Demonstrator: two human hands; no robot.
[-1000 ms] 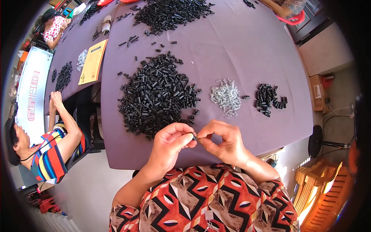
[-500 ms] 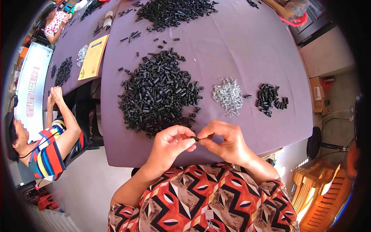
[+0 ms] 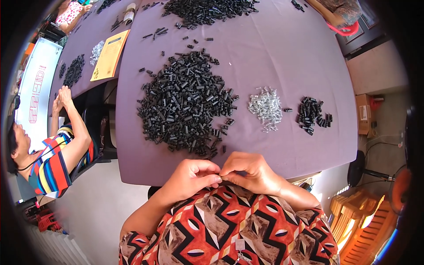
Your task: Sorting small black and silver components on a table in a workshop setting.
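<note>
My left hand (image 3: 191,176) and my right hand (image 3: 250,171) meet fingertip to fingertip at the near edge of the purple table (image 3: 282,57), pinching a small dark part (image 3: 220,177) between them; most of it is hidden by my fingers. Just beyond my hands lies a big heap of small black plastic tubes (image 3: 185,102). To its right sit a small pile of silvery metal springs (image 3: 266,107) and a smaller pile of black pieces (image 3: 313,115).
Another heap of black parts (image 3: 207,9) lies at the table's far end. A person in a striped shirt (image 3: 55,161) sits at the left by a second purple table with a yellow sheet (image 3: 109,55). Wooden stools (image 3: 357,221) stand at the lower right.
My hands have drawn closer together and nearer to my body, the fingertips now touching. The person at the left has shifted their raised hands.
</note>
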